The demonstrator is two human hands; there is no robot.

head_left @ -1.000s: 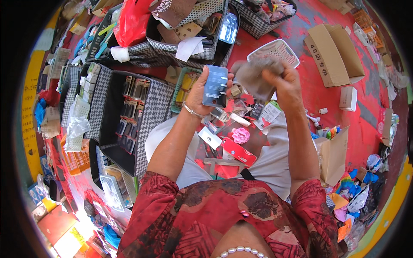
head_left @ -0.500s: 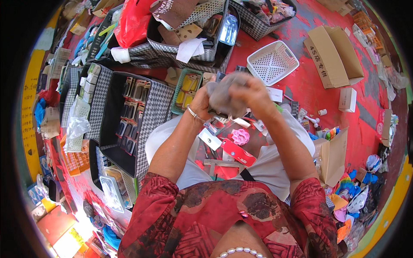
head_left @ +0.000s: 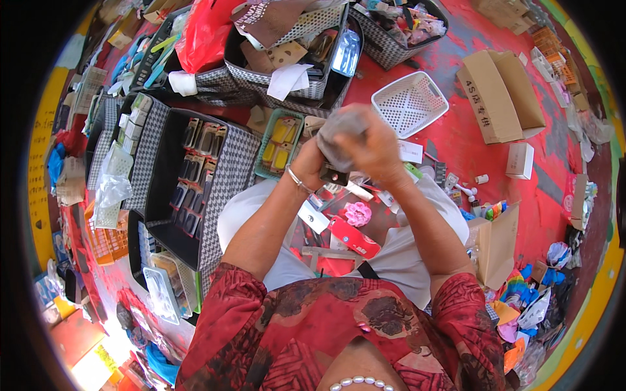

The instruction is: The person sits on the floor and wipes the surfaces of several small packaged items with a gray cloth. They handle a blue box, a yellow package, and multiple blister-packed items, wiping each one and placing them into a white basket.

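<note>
In front of me, above my lap, both hands work together on a grey cloth (head_left: 338, 133). My right hand (head_left: 379, 148) is closed on the cloth from the right, its fingers slightly blurred by motion. On the other side, my left hand (head_left: 309, 163) is wrapped round a small dark object (head_left: 334, 175), whose lower end shows beneath the cloth. The rest of that object is hidden by the cloth, so its kind is unclear. Below my hands lie a pink flower (head_left: 358, 214), a red box (head_left: 354, 237) and a white box (head_left: 314, 217).
A white perforated basket (head_left: 409, 104) stands beyond my right hand, and a green basket (head_left: 279, 142) with yellow items beyond my left. A checked bin (head_left: 228, 195) of packaged goods sits at left. Cardboard boxes (head_left: 501, 98) stand at right on the red floor.
The cloth and my right hand have shifted slightly, and the dark object's end shows more plainly below the cloth. Both hands keep their hold. The whole view has moved a little.
</note>
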